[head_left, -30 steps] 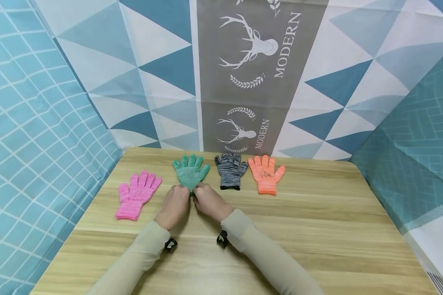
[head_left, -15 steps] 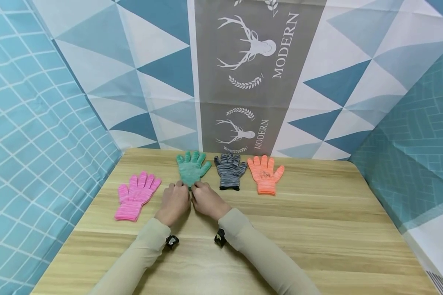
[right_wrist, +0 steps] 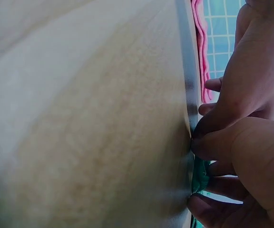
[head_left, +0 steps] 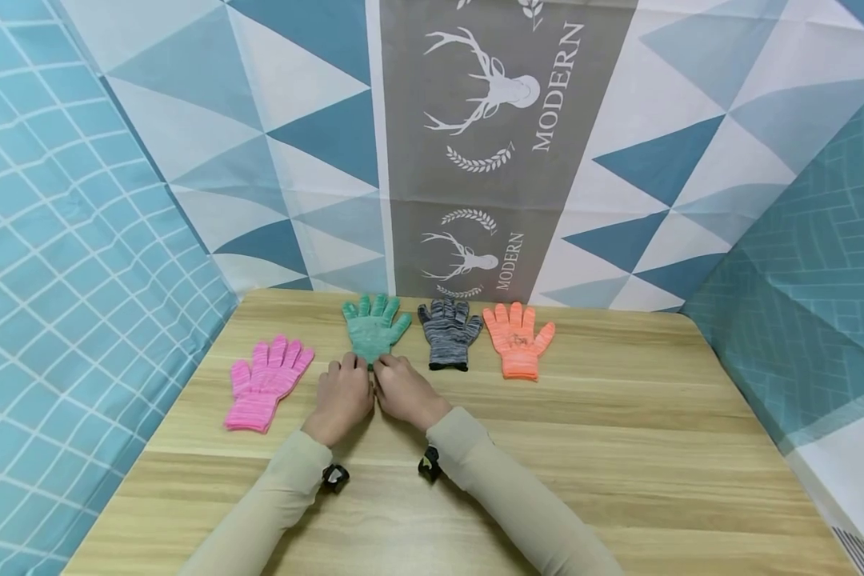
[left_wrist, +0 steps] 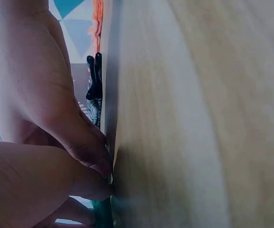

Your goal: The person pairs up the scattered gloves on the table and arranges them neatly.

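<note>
A green knitted glove (head_left: pixel 371 334) lies flat near the table's back edge, fingers away from me. At its cuff my left hand (head_left: pixel 343 398) and right hand (head_left: pixel 406 390) meet side by side, each with bent fingers pinching the cuff edge. In the left wrist view, a strip of green glove (left_wrist: pixel 102 212) shows beside my left thumb. The right wrist view has the green glove (right_wrist: pixel 200 176) between my right thumb and fingers. Most of the cuff is hidden by the hands.
A pink glove (head_left: pixel 268 384) lies to the left. To the right are a dark grey striped glove (head_left: pixel 449 336) and an orange glove (head_left: pixel 518 342). All rest on the wooden table (head_left: pixel 619 448), with a patterned cloth wall (head_left: pixel 468 160) behind.
The green glove and both hands have shifted slightly away from me, and the glove has turned a little; since half a second ago they have hardly moved. Other gloves stay put.
</note>
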`<state>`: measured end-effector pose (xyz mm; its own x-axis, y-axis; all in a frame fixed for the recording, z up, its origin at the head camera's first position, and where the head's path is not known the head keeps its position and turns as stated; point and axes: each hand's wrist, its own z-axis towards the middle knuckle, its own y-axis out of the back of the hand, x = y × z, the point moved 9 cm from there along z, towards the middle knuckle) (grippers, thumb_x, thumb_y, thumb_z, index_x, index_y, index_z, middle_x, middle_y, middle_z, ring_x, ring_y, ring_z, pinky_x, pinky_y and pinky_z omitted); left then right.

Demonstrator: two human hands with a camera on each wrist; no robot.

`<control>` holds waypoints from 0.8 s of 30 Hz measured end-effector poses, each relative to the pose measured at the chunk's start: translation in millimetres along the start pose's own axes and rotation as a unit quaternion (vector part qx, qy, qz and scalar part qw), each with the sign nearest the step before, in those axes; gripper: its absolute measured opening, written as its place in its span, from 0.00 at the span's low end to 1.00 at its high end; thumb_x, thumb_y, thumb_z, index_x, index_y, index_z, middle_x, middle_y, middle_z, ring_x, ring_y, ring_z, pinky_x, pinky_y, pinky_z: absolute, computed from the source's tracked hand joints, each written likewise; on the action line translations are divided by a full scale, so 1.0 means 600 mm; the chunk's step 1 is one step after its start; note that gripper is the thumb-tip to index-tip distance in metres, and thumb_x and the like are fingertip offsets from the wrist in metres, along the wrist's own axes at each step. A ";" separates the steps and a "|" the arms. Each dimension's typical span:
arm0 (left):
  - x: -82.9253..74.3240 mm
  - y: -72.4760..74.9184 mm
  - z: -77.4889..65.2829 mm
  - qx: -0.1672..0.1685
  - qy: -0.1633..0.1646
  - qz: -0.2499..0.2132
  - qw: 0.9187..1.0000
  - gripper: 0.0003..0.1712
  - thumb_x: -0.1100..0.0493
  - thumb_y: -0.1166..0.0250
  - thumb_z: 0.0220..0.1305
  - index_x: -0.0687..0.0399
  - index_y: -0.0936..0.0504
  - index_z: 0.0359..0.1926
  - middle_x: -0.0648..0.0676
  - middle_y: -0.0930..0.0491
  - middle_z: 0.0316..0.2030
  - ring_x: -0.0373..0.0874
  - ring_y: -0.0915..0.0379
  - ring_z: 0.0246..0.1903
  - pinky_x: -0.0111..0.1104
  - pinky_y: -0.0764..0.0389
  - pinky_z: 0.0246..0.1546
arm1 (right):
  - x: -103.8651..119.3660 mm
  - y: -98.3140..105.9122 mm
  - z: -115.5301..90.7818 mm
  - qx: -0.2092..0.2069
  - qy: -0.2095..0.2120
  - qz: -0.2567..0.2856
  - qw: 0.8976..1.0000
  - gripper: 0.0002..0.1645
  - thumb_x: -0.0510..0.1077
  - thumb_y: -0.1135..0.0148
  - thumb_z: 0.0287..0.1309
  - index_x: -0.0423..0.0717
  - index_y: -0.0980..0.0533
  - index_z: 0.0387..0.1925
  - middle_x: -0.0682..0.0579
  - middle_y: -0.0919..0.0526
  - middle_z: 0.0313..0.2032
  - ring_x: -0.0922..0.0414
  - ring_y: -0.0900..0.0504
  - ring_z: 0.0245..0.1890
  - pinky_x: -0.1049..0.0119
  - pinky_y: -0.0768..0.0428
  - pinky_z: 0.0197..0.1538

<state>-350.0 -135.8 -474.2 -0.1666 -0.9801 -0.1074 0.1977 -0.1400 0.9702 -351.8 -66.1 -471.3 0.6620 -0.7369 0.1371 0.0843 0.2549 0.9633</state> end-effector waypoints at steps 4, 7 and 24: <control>0.002 0.000 -0.002 0.005 0.003 -0.010 1.000 0.14 0.61 0.38 0.68 0.70 0.19 0.45 0.66 0.23 0.44 0.63 0.26 0.35 0.52 0.21 0.30 | 0.001 -0.001 0.000 0.002 0.002 0.004 1.000 0.18 0.40 0.41 0.71 0.36 0.20 0.57 0.42 0.17 0.55 0.48 0.15 0.51 0.59 0.18 0.58; 0.002 0.000 -0.006 0.012 0.002 -0.017 1.000 0.16 0.60 0.37 0.68 0.71 0.20 0.48 0.67 0.23 0.46 0.64 0.25 0.37 0.54 0.20 0.31 | 0.002 0.000 0.000 0.002 0.002 0.008 1.000 0.18 0.40 0.41 0.71 0.35 0.21 0.58 0.42 0.17 0.56 0.47 0.15 0.51 0.58 0.18 0.58; 0.005 0.000 -0.007 0.053 0.005 -0.030 0.998 0.24 0.57 0.37 0.68 0.72 0.23 0.57 0.70 0.24 0.56 0.67 0.25 0.44 0.58 0.19 0.39 | -0.001 -0.010 -0.004 0.028 0.009 0.010 1.000 0.26 0.43 0.43 0.74 0.35 0.27 0.67 0.41 0.22 0.65 0.46 0.19 0.61 0.56 0.23 0.66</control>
<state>-346.6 -139.3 -475.7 -0.1655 -0.9719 -0.1672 0.0839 -0.1828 0.9796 -351.0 -65.4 -477.7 0.6766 -0.7202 0.1533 0.0285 0.2336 0.9719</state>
